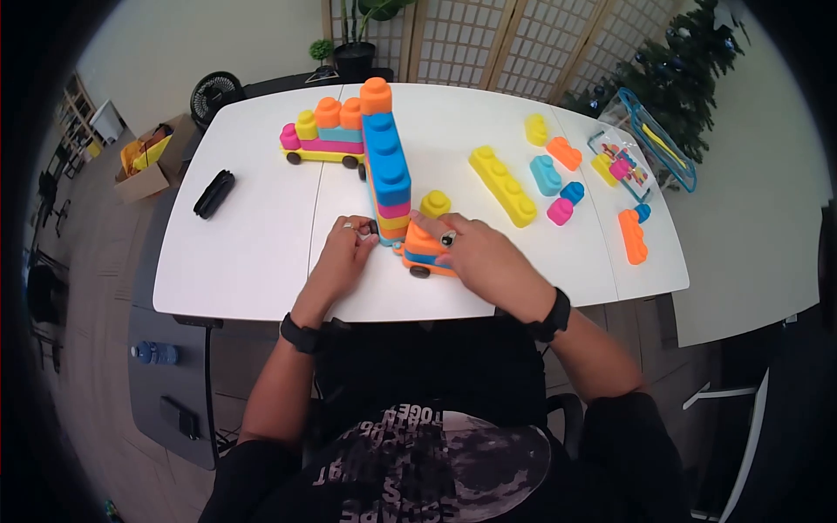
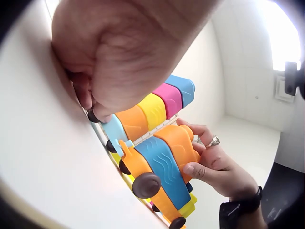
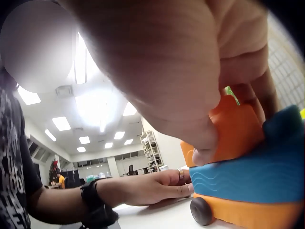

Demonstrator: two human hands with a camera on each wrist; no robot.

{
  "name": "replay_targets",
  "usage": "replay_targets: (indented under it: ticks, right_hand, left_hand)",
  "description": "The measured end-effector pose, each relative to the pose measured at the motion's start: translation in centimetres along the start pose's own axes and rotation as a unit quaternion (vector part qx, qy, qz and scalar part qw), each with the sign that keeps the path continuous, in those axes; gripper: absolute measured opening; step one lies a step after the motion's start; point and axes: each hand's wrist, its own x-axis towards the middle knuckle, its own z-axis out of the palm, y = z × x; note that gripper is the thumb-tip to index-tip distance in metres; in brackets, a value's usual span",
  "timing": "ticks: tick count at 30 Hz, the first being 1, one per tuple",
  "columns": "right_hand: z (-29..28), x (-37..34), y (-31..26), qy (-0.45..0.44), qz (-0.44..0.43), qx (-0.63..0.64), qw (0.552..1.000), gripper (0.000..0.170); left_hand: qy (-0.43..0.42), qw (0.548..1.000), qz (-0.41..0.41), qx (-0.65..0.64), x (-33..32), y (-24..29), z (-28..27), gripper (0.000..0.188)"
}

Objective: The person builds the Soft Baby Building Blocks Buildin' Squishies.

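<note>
My left hand [image 1: 343,260] pinches a dark wheel [image 2: 94,116] at the end of the light-blue wagon base [image 2: 114,129]. Stacked blocks rise from that base as a tall tower [image 1: 385,161], with orange, yellow, pink and blue layers and an orange block on top. Fingers and thumb of my right hand [image 1: 493,263] grip the orange block [image 3: 236,136] seated on a wavy blue block [image 2: 164,167]. Both sit on an orange wheeled wagon [image 3: 252,212], beside the light-blue base, where their coupling ends [image 2: 126,147] overlap.
Behind the tower stands a yellow wagon [image 1: 327,157] loaded with blocks. A small yellow block [image 1: 435,204] is just past my right hand. Rightward lie a long yellow block [image 1: 503,186], several loose blocks and a picture card [image 1: 641,187]. A black case [image 1: 214,193] rests at left.
</note>
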Motion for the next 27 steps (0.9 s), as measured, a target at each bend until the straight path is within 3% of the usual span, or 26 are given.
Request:
replay_targets:
  ticks: [5, 8, 9, 11, 13, 17, 22, 27]
  right_hand:
    - [1.0, -0.5, -0.3, 0.081, -0.04, -0.118, 0.989, 0.08]
    - [-4.2, -1.0, 1.1, 0.075, 0.0, 0.095, 0.993, 0.078]
    - [-5.7, -0.8, 2.8, 0.086, 0.014, 0.178, 0.98, 0.076]
    - [-7.6, 0.0, 8.5, 0.187, 0.123, 0.116, 0.968, 0.061]
    - [-8.4, 1.4, 17.8, 0.176, 0.244, 0.061, 0.952, 0.048]
    - [-5.8, 2.2, 32.9, 0.132, 0.303, -0.061, 0.942, 0.049]
    - [-1.5, 2.4, 39.1, 0.088, 0.302, -0.032, 0.949, 0.049]
    - [-2.5, 1.6, 39.5, 0.108, 0.289, -0.071, 0.949, 0.039]
  left_hand:
    - [-0.014, 1.0, 0.005, 0.019, 0.3, -0.1, -0.3, 0.03]
    - [-0.018, 1.0, 0.006, 0.016, 0.2, -0.4, -0.2, 0.03]
    - [-0.018, 1.0, 0.004, 0.01, 0.1, -0.4, -0.1, 0.03]
    - [-0.014, 1.0, 0.0, 0.001, -0.2, 0.2, -0.3, 0.031]
    - [-0.017, 1.0, -0.008, -0.001, -0.1, 0.6, -0.4, 0.031]
    - [-0.024, 1.0, -0.01, 0.01, -0.1, 0.3, -0.3, 0.031]
    - [-0.018, 1.0, 0.007, 0.015, -0.6, 1.0, -0.6, 0.031]
    - [-0.02, 1.0, -0.013, 0.017, -0.3, 1.2, -0.5, 0.031]
